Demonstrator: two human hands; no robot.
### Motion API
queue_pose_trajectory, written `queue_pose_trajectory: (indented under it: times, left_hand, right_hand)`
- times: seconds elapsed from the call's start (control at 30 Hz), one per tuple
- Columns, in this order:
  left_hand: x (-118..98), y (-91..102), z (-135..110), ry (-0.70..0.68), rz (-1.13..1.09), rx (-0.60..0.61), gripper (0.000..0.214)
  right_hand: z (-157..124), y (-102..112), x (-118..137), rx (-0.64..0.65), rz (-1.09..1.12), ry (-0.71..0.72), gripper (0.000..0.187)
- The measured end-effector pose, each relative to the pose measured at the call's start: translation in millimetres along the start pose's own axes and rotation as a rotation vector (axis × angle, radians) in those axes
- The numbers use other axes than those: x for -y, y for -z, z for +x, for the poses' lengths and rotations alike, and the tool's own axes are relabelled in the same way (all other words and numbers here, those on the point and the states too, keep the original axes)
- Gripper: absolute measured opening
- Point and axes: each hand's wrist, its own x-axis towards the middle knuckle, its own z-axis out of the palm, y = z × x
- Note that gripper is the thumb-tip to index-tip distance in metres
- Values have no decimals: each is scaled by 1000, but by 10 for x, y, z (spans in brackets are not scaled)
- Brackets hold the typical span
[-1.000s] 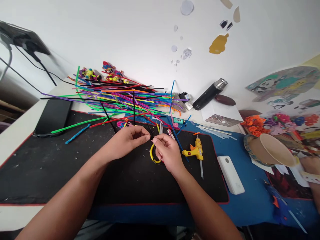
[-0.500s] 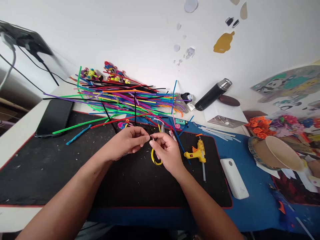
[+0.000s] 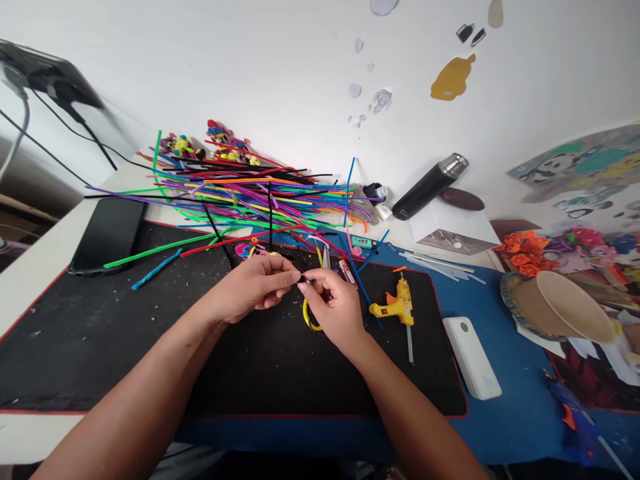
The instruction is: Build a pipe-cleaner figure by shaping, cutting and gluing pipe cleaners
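Note:
My left hand and my right hand meet over the black mat, fingertips pinched together on a small black piece, likely a bit of black pipe cleaner. Both hands are closed in a pinch. Yellow-handled scissors lie on the mat just under my right hand, partly hidden by it. A big heap of coloured pipe cleaners lies just behind the hands.
A yellow glue gun lies right of my hands, a white power bank further right. A black phone sits at the left, a black flask by the wall, a paper cup and paper flowers at the right.
The hands stay pinched together at the same spot; my right fingers have shifted slightly around the black piece. The view has drifted a little.

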Motion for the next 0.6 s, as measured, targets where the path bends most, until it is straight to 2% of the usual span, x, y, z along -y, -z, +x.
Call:
queue_pose_trajectory:
  times: [0.2, 0.6]
  left_hand:
    - [-10, -26, 4, -6, 44, -20, 51]
    - [34, 17, 27, -2, -19, -18, 42]
  right_hand:
    - [1, -11, 9, 44, 13, -18, 19]
    - [78, -1, 19, -12, 27, 1, 14]
